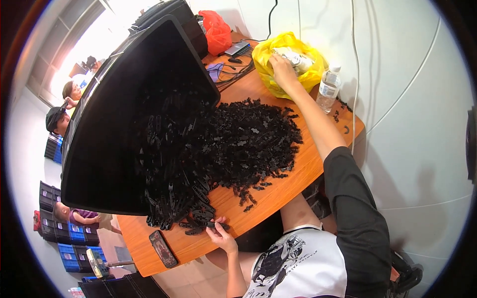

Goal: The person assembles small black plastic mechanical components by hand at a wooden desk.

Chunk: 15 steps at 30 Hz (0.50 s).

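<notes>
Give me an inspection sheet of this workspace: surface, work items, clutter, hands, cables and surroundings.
Surface: wooden table, largely covered.
Work items: pile of small black parts, loosely heaped beside a tilted black bin; more parts lie at the bin's lower end.
Clutter: phone, bottle, red bag.
Hands: left hand pinches a black part; right hand is at the yellow bag's mouth, grip unclear.
Cables: dark cables behind the pile; white cable along the wall.
Surroundings: people and crates at left.

We see glare from the window (74, 45) at upper left, soft shadows on the wall (417, 149), and bent, darkened edges.
</notes>
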Available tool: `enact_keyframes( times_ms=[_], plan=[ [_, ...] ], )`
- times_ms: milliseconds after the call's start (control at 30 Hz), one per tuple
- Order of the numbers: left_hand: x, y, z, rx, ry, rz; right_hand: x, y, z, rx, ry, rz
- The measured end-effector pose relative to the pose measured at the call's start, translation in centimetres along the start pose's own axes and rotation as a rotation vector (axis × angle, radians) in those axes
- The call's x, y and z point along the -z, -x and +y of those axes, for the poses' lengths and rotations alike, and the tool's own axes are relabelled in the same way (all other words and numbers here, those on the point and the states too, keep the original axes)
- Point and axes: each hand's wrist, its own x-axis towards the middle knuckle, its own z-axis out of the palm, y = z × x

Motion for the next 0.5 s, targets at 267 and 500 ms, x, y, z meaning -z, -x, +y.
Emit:
enact_keyframes(
  times_ms=[267,500],
  plan=[
    [-0.2,0.1,0.4,-0.008,-0.028,0.008,-0.7,-1.7,0.1,-0.215,0.261,-0.060],
    [-0.3,0.0,0.9,-0.011,-0.056,0.006,-0.7,-2.6,-0.1,-0.274,0.365,0.001]
  ],
)
